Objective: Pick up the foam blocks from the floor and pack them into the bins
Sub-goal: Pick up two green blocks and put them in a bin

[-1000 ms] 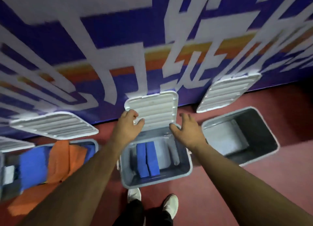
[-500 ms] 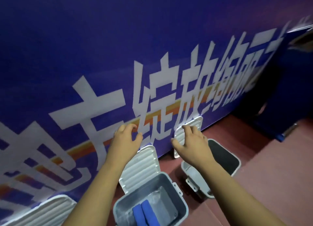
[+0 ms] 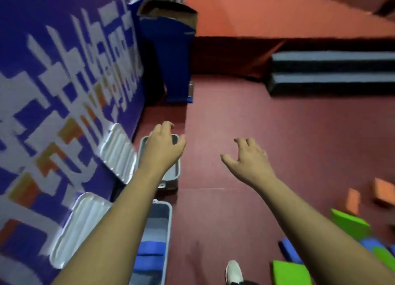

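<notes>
Foam blocks lie on the red floor at the lower right: two orange blocks (image 3: 383, 192), green blocks (image 3: 350, 222) and a blue block (image 3: 288, 249) partly behind my right forearm. A grey bin (image 3: 168, 231) near my left forearm holds blue foam blocks (image 3: 151, 256). A second grey bin (image 3: 176, 169) stands beyond it, mostly behind my left hand. My left hand (image 3: 163, 149) hovers over that far bin, fingers loosely curled, holding nothing. My right hand (image 3: 248, 159) hangs over bare floor with fingers spread and bent, also holding nothing.
Both bins' white ribbed lids (image 3: 118, 151) lean open against a purple banner wall (image 3: 53, 81) on the left. A tall blue box (image 3: 171, 56) stands at the banner's end. Dark steps (image 3: 331, 71) sit at the far right. My white shoe (image 3: 234, 272) is at the bottom.
My view has swung from the banner and bins to the right, onto the open floor and the loose blocks. Both hands moved away from the lid and hold nothing.
</notes>
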